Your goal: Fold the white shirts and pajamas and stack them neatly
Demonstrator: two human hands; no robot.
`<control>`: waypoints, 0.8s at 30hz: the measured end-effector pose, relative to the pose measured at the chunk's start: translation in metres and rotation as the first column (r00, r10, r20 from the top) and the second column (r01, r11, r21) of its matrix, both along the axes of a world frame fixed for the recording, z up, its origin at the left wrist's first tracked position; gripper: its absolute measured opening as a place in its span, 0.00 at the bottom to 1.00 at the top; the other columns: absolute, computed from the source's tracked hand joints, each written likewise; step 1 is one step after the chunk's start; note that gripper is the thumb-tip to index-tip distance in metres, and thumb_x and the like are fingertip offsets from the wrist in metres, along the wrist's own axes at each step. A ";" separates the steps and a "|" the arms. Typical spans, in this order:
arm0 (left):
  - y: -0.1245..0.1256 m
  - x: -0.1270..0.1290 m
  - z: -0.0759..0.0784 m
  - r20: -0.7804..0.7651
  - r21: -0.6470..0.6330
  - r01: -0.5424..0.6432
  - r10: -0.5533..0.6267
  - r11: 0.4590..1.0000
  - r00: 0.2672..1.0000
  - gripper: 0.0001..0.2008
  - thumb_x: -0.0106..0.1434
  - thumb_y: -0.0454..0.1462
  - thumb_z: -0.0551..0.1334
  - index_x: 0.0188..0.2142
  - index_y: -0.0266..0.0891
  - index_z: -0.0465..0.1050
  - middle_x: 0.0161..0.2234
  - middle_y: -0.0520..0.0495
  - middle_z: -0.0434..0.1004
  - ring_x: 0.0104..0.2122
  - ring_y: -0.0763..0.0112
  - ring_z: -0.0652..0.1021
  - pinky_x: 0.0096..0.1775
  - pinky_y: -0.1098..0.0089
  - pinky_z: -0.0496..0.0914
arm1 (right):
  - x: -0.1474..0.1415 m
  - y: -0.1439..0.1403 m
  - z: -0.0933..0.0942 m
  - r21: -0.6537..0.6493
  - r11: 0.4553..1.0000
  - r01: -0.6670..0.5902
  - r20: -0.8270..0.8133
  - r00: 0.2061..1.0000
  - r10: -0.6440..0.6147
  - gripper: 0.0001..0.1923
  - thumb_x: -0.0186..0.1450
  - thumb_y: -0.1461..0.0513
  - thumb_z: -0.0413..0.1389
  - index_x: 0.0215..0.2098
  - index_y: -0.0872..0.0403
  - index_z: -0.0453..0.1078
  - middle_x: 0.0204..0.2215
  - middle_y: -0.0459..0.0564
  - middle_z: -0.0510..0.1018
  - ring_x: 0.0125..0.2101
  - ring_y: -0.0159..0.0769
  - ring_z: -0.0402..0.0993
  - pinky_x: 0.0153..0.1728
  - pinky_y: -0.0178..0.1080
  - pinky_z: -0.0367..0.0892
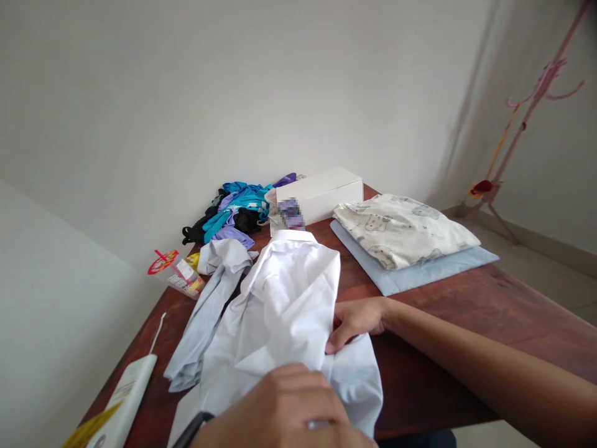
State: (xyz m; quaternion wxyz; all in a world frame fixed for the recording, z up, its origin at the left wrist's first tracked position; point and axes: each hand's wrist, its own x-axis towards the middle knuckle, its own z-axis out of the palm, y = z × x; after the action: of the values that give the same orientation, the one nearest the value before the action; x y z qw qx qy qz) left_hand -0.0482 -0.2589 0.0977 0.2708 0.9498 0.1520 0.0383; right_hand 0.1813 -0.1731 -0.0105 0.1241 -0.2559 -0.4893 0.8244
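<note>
A white collared shirt (pixel 291 292) lies on the dark wooden table, its collar pointing away from me and its cloth wrinkled. My right hand (pixel 361 316) grips the shirt's right side, thumb over the fabric and the other fingers partly behind it. Low in the view, my left hand (pixel 284 407) is bent over the front of the shirt with its fingers curled on the cloth; the fingertips are hidden. It wears a ring and a dark wristband. Along the shirt's left side runs a long, crumpled pale grey cloth (pixel 209 317).
Folded garments, a patterned white one (pixel 405 230) over a light blue one (pixel 433 274), lie at right. A white box (pixel 321 193) and a clothes heap (pixel 237 208) stand behind. A plastic cup (pixel 181 274) and white power strip (pixel 130 392) are left. A pink coat rack (pixel 527 118) stands beyond.
</note>
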 end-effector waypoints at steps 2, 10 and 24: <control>0.022 -0.005 0.019 0.108 0.060 -0.107 0.100 0.992 0.989 0.10 0.74 0.40 0.60 0.52 0.47 0.76 0.41 0.48 0.83 0.42 0.66 0.80 0.52 0.66 0.72 | 0.001 -0.004 0.001 0.008 0.990 -0.140 0.003 0.990 0.140 0.26 0.45 0.55 0.78 0.38 0.56 0.80 0.35 0.45 0.83 0.32 0.32 0.78 0.37 0.32 0.74; 0.142 -0.050 -0.059 0.434 0.175 -0.682 0.566 0.710 0.701 0.14 0.73 0.42 0.59 0.54 0.42 0.73 0.56 0.41 0.74 0.58 0.58 0.73 0.62 0.56 0.66 | 0.006 0.002 -0.005 0.098 0.931 -0.351 0.094 0.935 0.342 0.29 0.47 0.45 0.75 0.34 0.57 0.76 0.22 0.39 0.73 0.19 0.24 0.60 0.16 0.30 0.53; 0.149 -0.055 -0.104 0.251 0.022 -0.591 0.567 0.807 0.784 0.19 0.73 0.45 0.59 0.60 0.43 0.70 0.59 0.41 0.74 0.60 0.57 0.74 0.63 0.55 0.67 | 0.009 0.003 0.000 0.098 0.941 -0.324 0.135 0.941 0.310 0.29 0.48 0.42 0.73 0.30 0.57 0.75 0.19 0.39 0.71 0.20 0.27 0.64 0.21 0.32 0.57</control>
State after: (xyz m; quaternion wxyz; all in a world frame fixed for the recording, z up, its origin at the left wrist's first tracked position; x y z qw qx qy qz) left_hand -0.1033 -0.1099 -0.0067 0.2142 0.8581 0.4014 0.2379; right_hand 0.1902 -0.1699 -0.0101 -0.0245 -0.2136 -0.5789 0.7865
